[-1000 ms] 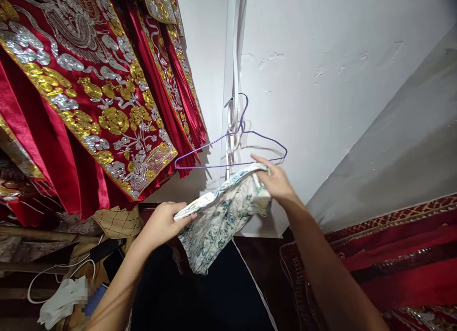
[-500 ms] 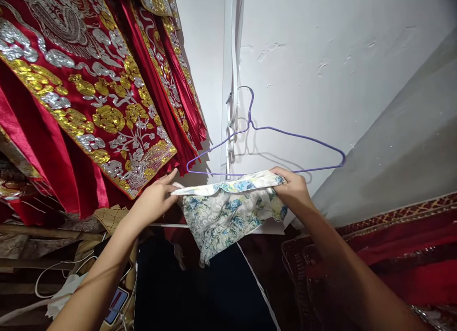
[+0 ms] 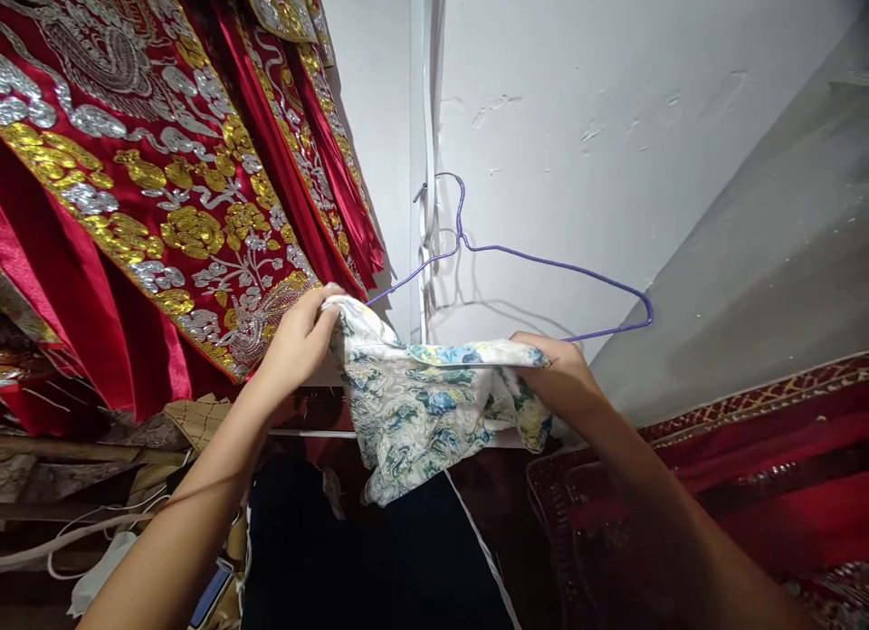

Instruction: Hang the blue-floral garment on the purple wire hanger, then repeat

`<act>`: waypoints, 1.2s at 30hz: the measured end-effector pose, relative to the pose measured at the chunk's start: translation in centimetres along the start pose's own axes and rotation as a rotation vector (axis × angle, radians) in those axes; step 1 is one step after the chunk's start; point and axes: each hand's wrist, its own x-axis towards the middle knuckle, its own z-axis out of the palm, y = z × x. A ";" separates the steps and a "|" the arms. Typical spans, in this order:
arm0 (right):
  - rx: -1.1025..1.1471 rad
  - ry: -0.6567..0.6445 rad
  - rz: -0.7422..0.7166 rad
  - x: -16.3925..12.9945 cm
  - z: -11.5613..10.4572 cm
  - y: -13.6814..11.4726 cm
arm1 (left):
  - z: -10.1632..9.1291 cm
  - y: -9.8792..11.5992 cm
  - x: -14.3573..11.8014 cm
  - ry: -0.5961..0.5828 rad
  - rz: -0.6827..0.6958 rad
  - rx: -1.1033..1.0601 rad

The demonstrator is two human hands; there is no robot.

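Observation:
A white garment point(image 3: 434, 413) with a blue and green floral print hangs stretched between my two hands. My left hand point(image 3: 302, 336) pinches its upper left corner, raised level with the left end of the purple clothes hanger point(image 3: 557, 264). At the other end of the cloth, my right hand point(image 3: 553, 363) is closed on its upper edge. The hanger hangs from a hook on the wall. Its left end and much of its lower bar are hidden behind the cloth and my left hand.
Red costumes with gold and silver embroidery point(image 3: 196, 223) hang on the left. A white cord point(image 3: 426, 114) runs down the wall point(image 3: 543, 114) above the hanger. Red fabric point(image 3: 760, 476) lies at the right. A phone point(image 3: 212, 594) rests at the lower left.
My left hand has risen with its corner of the garment, which now covers the hanger's left end. My right hand keeps its grip at nearly the same height. The view has shifted slightly.

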 end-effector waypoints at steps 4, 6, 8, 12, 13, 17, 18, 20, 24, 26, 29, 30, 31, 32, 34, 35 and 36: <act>0.019 -0.109 -0.171 -0.3 1.7 -0.1 | 1.5 2.2 2.3 -0.005 0.200 -0.016; -0.006 -0.117 -0.187 -1.0 2.1 -0.5 | 2.3 2.5 3.0 -0.032 0.274 0.052; -0.026 -0.067 -0.127 -1.8 1.8 -1.0 | 2.7 2.3 3.5 -0.026 0.282 0.149; 0.094 0.254 0.029 -2.5 -0.9 -1.0 | 2.3 1.2 3.8 -0.005 0.269 0.316; 0.128 0.340 0.047 -2.3 -1.7 -0.8 | 2.1 1.1 3.8 -0.016 0.277 0.319; 0.085 0.457 0.068 -1.4 -4.4 -0.2 | 1.6 1.2 3.8 -0.058 0.279 0.294; 0.070 0.449 0.052 -1.4 -4.8 -0.2 | 1.6 1.3 3.8 -0.055 0.272 0.292; 0.048 0.419 -0.008 -1.8 -5.2 -0.6 | 1.6 1.2 3.8 -0.035 0.264 0.285; -0.200 0.289 -0.078 -2.7 -5.6 -1.1 | 1.6 0.9 4.2 -0.011 0.278 0.264; -0.336 0.274 -0.116 -2.8 -6.2 -1.3 | 1.3 0.8 4.4 -0.021 0.284 0.260; -0.296 0.197 -0.088 -2.2 -7.5 -2.3 | 0.8 0.6 4.5 0.000 0.274 0.215; -0.236 0.137 -0.041 -1.8 -8.0 -2.7 | 0.6 0.4 4.5 0.036 0.254 0.183; -0.164 0.070 0.014 -1.4 -8.3 -3.2 | 0.5 0.3 4.5 0.084 0.222 0.144; -0.075 0.008 0.065 -1.0 -8.6 -3.6 | 0.5 0.0 4.5 0.135 0.179 0.099; 0.132 -0.036 0.115 0.0 -8.3 -4.1 | 0.7 -0.4 4.4 0.205 0.083 0.005; 0.214 0.010 0.111 0.5 -7.8 -4.1 | 1.0 -0.6 4.4 0.208 0.044 -0.037; 0.264 0.086 0.095 0.9 -7.1 -3.9 | 1.3 -0.7 4.4 0.189 0.019 -0.074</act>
